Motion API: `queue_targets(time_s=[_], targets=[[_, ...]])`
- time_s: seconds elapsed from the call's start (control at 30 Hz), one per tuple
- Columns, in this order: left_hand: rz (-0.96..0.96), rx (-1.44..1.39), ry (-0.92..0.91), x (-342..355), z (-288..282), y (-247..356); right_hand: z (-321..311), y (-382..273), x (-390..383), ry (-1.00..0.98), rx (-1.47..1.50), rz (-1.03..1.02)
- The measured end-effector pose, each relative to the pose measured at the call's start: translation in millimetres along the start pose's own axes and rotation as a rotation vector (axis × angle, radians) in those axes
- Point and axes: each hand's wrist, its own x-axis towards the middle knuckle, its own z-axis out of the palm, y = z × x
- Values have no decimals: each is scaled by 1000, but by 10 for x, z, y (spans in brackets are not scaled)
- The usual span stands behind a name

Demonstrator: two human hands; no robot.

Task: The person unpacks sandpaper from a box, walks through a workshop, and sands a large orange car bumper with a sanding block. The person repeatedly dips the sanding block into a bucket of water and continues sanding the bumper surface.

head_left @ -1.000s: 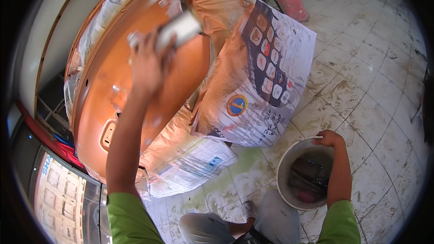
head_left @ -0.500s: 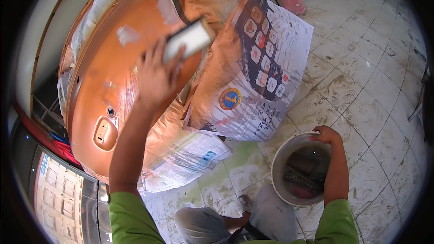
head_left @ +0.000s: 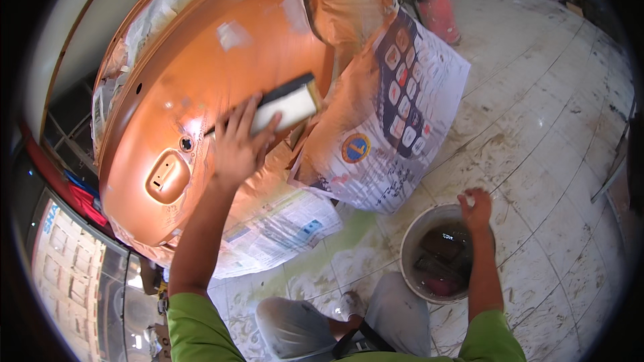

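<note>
A flat oblong sanding block [head_left: 287,106], white on top with a dark edge and a yellowish end, lies under the fingers of my left hand [head_left: 236,144]. My fingers wrap over it, and it rests on or just above the orange car door [head_left: 194,74] near its lower edge. The block's underside is hidden. My right hand [head_left: 476,209] hovers at the far rim of a round bucket [head_left: 410,261], its fingers loosely parted with nothing between them. Dark water fills the bucket, with a block and a reddish thing in it.
Masking paper with printed icons [head_left: 382,127] hangs beside the door, and newspaper [head_left: 282,228] covers its lower side. A recessed door-handle cup [head_left: 168,175] sits at the left. A red cylinder-like object [head_left: 433,0] stands beyond. The tiled floor [head_left: 530,161] is smeared with dirt.
My left hand and the sanding block have come down toward me along the door. My right hand has let go of the bucket's rim. The whole view has shifted slightly.
</note>
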Motion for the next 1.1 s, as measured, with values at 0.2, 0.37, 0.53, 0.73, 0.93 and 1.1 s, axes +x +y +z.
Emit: queue_targets(time_s=[0.2,0.37,0.53,0.73,0.93,1.1], targets=[[-256,89,151,1265,36,-711,561,-196,-1639,-1240,31,247],[-152,-75,115,145,-55,-297,960,154,-1941,-1720,-455,-327],[-130,-71,36,-502,-342,-437,908,133,-1851,-1853,-331,157],[-298,-47,189,571,-398,-860,744,-1192,740,-1786,43,165],[-168,-62,105,-356,-296,-500,60,-2147,1714,-1620,715,621],[-113,-23,99,75,-283,-885,163,-1252,246,-1727,832,1150]])
